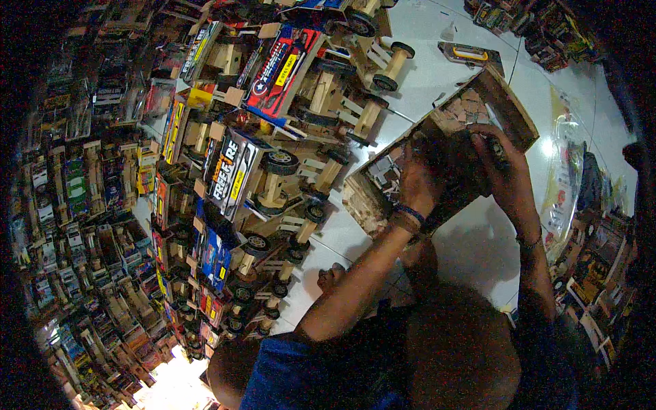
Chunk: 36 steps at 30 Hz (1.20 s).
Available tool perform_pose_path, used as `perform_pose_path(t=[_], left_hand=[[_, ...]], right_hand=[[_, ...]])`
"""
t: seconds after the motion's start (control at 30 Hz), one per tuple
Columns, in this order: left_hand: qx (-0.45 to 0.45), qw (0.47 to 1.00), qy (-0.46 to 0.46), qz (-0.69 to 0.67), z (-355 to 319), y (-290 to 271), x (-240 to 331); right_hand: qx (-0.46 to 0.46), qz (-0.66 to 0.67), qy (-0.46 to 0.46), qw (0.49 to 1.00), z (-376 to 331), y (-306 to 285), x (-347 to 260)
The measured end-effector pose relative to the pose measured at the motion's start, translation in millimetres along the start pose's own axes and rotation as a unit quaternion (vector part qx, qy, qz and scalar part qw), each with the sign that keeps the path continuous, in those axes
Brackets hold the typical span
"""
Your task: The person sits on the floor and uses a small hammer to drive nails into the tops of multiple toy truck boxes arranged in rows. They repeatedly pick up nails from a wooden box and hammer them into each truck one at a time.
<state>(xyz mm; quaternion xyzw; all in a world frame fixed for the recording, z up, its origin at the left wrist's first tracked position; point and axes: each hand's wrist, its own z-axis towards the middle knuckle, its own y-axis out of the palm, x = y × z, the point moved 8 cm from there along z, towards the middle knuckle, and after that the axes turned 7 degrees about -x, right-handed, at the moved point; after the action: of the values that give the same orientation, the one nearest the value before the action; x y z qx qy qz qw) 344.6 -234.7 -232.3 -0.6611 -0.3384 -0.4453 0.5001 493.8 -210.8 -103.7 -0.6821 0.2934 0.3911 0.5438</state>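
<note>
A shallow wooden box (pixel 383 213) lies at a slant on the white tiled floor in front of me. Small flat light-coloured pieces (pixel 471 109) fill its far end, and more pale pieces lie near its left wall. My left hand (pixel 418 179) reaches into the middle of the box, its fingertips lost in shadow. My right hand (pixel 504 156), over the box's right side, has bent fingers around something dark that I cannot make out. Between the hands the box's contents are too dark to tell.
Wooden toy trucks with black wheels and printed panels (pixel 280 72) stand in a long row at left. More printed toys (pixel 89 184) fill the far left. A handsaw (pixel 471 53) lies beyond the box. Clear plastic (pixel 564 164) and more toys (pixel 591 273) are at right.
</note>
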Motion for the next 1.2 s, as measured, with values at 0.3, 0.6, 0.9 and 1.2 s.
perform_pose_path(t=[0.3, 0.6, 0.9, 1.2], left_hand=[[-0.03, 0.982, -0.084, 0.166, -4.0, 9.6, -27.8], [0.066, 0.997, -0.007, 0.041, -6.3, -11.5, -7.8], [0.083, 0.98, 0.007, 0.181, -12.6, -25.5, 8.8], [0.001, 0.992, -0.107, 0.068, -3.7, -8.7, -9.7]], right_hand=[[0.014, 0.0, 0.002, 1.0, 0.9, -1.2, 1.3], [0.0, 0.035, 0.023, 0.999, -0.2, 1.4, 0.9], [0.011, 0.039, 0.015, 0.999, -0.3, 1.4, -0.6], [0.029, -0.007, -0.014, 0.999, -1.5, -1.1, -2.5]])
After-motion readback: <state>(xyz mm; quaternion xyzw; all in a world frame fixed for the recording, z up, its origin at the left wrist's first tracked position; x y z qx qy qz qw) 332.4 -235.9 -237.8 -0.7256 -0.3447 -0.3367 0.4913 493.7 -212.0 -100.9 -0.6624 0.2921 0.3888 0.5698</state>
